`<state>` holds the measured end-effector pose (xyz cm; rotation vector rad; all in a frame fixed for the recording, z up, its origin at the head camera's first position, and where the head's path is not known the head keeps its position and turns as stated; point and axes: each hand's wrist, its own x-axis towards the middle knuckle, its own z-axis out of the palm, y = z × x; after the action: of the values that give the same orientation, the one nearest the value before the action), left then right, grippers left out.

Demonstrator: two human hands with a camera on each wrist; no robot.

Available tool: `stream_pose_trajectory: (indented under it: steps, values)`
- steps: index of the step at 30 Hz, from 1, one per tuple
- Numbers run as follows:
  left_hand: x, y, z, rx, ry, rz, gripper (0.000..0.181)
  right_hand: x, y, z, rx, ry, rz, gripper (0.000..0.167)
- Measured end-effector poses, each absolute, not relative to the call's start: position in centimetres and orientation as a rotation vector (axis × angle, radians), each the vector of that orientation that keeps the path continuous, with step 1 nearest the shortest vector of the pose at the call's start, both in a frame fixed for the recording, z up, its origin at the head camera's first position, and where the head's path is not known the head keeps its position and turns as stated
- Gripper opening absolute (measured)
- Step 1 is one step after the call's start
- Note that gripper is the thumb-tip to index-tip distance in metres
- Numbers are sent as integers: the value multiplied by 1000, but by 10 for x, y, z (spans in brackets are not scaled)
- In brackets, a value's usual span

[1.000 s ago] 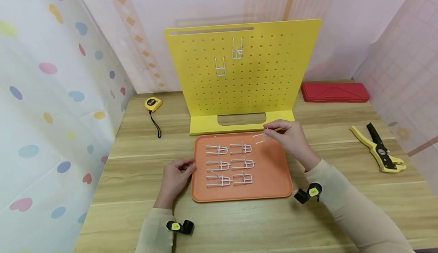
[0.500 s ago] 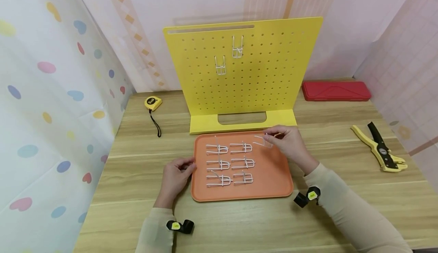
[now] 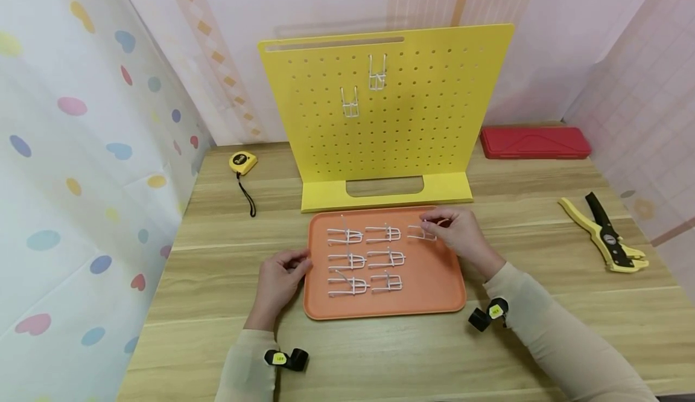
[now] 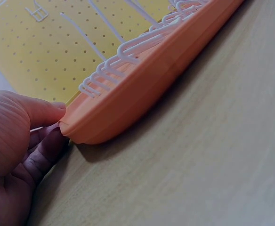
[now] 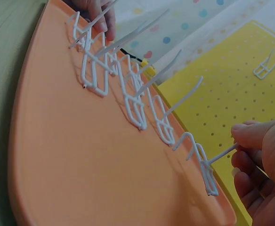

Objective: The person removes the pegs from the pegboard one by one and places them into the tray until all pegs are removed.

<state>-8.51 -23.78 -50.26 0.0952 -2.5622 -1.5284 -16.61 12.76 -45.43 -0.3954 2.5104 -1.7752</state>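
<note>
My right hand (image 3: 460,236) pinches a white wire pegboard hook (image 3: 422,233) by its prong, over the back right of the orange tray (image 3: 429,287). In the right wrist view this hook (image 5: 208,174) is close above the tray surface; I cannot tell whether it touches. On the tray's left side, my left hand (image 3: 278,284) grips the edge, with its thumb on the rim (image 4: 64,117) and fingers against the side. Several more white wire hooks (image 3: 392,259) lie in two columns on the tray's left and middle.
Behind the tray stands a yellow pegboard (image 3: 412,136) with two hooks, an upper one (image 3: 377,79) and a lower one (image 3: 350,109), hanging on it. A tape measure (image 3: 242,162) lies at left. To the right are a red case (image 3: 534,143) and yellow-black wire strippers (image 3: 608,239).
My right hand has moved slightly down and toward me with the hook, which has come level with the back row. The left hand keeps its place at the tray edge.
</note>
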Motion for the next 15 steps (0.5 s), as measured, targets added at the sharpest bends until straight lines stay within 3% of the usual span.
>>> stream_pose_trajectory:
  steps: [15]
  values:
    - [-85, -237, -503, 88, -2566, -1519, 18, -171, 126, -463, -339, 2556, -1689, 21]
